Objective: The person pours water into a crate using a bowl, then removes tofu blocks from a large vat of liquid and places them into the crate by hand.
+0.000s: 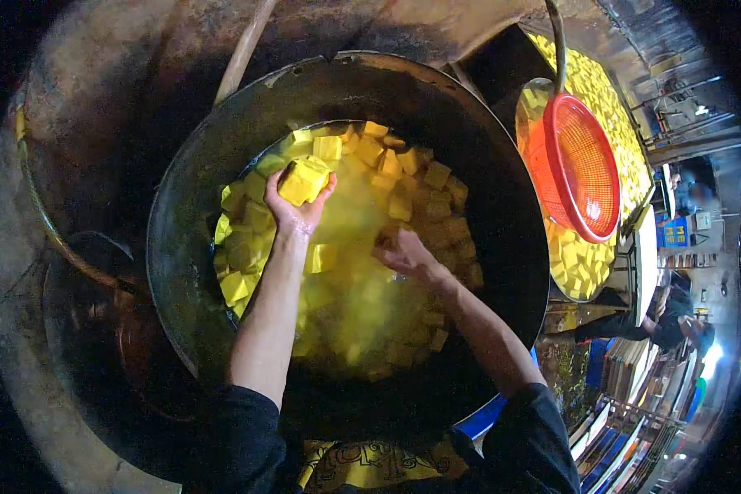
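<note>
A large dark round pan (193, 198) holds yellow liquid with many yellow blocks in it. My left hand (295, 204) is at the upper left of the liquid, palm up, its fingers curled round a yellow block (305, 180). Another yellow block (327, 148) lies just beyond it. Near the middle of the pan, my right hand (403, 249) is over the liquid with its fingers bent together. Those fingertips are blurred, and what they hold, if anything, cannot be made out. Orange-looking blocks (400, 204) lie beyond my right hand.
An orange-red plastic basket (584, 169) stands at the right on a round container of yellow blocks (576, 263). More blocks cover a long tray (601, 99) behind. A hose (45, 218) curves along the left. A person in dark clothes (675, 321) is at the far right.
</note>
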Demonstrator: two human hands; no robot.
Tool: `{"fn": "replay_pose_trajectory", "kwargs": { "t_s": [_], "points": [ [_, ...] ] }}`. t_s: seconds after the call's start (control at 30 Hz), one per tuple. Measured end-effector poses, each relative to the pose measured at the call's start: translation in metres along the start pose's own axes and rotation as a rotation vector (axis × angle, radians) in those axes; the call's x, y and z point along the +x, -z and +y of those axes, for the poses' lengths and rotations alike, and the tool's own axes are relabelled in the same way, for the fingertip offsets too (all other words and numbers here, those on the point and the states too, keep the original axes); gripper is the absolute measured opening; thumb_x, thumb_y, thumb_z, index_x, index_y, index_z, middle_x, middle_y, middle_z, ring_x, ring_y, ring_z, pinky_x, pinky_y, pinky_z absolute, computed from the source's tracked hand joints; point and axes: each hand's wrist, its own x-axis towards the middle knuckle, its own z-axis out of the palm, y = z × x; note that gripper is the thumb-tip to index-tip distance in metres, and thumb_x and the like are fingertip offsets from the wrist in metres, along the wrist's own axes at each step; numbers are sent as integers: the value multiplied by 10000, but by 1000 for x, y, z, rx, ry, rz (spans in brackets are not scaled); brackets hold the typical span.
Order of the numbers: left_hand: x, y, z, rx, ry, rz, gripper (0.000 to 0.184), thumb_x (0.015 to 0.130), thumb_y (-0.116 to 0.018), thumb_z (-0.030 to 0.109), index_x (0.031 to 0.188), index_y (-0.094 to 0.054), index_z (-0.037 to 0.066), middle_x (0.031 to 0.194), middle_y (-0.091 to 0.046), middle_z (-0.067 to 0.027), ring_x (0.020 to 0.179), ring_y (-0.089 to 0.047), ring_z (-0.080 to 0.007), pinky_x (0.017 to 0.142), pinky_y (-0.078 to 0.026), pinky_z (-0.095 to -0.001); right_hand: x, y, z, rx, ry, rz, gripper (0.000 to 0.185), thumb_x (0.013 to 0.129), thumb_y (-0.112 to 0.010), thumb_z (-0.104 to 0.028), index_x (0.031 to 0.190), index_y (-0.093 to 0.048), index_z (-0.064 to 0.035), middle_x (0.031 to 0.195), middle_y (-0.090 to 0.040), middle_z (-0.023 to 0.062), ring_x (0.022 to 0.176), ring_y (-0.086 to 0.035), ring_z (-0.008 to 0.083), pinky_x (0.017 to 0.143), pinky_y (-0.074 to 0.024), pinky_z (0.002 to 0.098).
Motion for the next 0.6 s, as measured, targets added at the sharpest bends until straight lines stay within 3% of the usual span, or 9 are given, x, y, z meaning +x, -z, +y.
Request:
{"fn": "replay_pose_trajectory", "kwargs": {
  "t_s": [0.13, 0.2, 0.23, 0.27, 0.33, 0.43, 0.47, 0.57, 0.6],
  "points": [
    [10, 25, 1, 21, 47, -38, 400, 844, -438, 368, 1063, -543, 50, 1071, -564, -154, 998, -507, -349, 847, -443, -509, 50, -35, -49, -246, -65, -175, 350, 710, -664, -275, 985, -620, -64, 843, -631, 185, 781, -606, 354, 710, -495, 417],
    [15, 35, 3, 39, 54, -94, 408, 858, -429, 371, 1078, -541, 46, 1079, -563, -158, 1007, -504, -352, 854, -443, -509, 67, -66, -31, -359, 57, -348, 386, 700, -683, -295, 1009, -622, -72, 911, -632, 185, 835, -604, 355, 749, -490, 428],
    [13, 35, 2, 78, 44, -37, 414, 865, -421, 373, 1082, -541, 43, 1089, -563, -158, 1009, -505, -352, 855, -442, -511, 76, -65, -37, -460, -38, -558, 446, 679, -703, -310, 1056, -618, -85, 966, -627, 182, 889, -600, 346, 788, -487, 412],
    [12, 36, 4, 114, 34, 20, 419, 871, -413, 375, 1086, -541, 39, 1099, -564, -157, 1011, -506, -352, 856, -441, -514, 76, -63, -42, -458, -31, -562, 446, 679, -703, -310, 1056, -618, -85, 966, -627, 182, 889, -600, 346, 788, -487, 412],
    [10, 36, 10, 177, 30, -9, 425, 872, -410, 376, 1094, -541, 37, 1125, -563, -158, 1032, -511, -354, 861, -442, -517, 71, -51, -42, -220, 180, -514, 487, 686, -721, -318, 1079, -611, -52, 1003, -635, 170, 876, -618, 319, 782, -494, 393],
    [2, 32, 10, 121, 41, 5, 416, 869, -410, 361, 1095, -546, 40, 1138, -564, -160, 1059, -510, -353, 874, -438, -526, 51, -31, -15, 141, 160, -297, 526, 707, -737, -321, 1094, -595, 6, 1031, -641, 161, 869, -632, 265, 749, -504, 363],
    [1, 32, 7, 103, 32, 21, 413, 864, -410, 354, 1086, -553, 37, 1111, -579, -154, 1037, -531, -346, 875, -444, -520, 46, -14, -30, 134, 156, -294, 526, 707, -737, -321, 1094, -595, 6, 1031, -641, 161, 869, -632, 265, 749, -504, 363],
    [13, 51, -8, 176, 85, 1, 407, 851, -410, 340, 1067, -569, 34, 1050, -607, -141, 974, -571, -332, 864, -461, -502, 24, 39, -87, 492, -188, -160, 498, 720, -751, -286, 1046, -591, 54, 752, -653, 66, 547, -531, 95, 517, -433, 248],
    [17, 57, -14, 269, 134, -28, 405, 844, -410, 334, 1056, -578, 33, 1016, -621, -134, 934, -591, -325, 853, -473, -489, 22, 45, -88, 489, -192, -145, 498, 720, -751, -286, 1046, -591, 54, 752, -653, 66, 547, -531, 95, 517, -433, 248]
  ]
}}
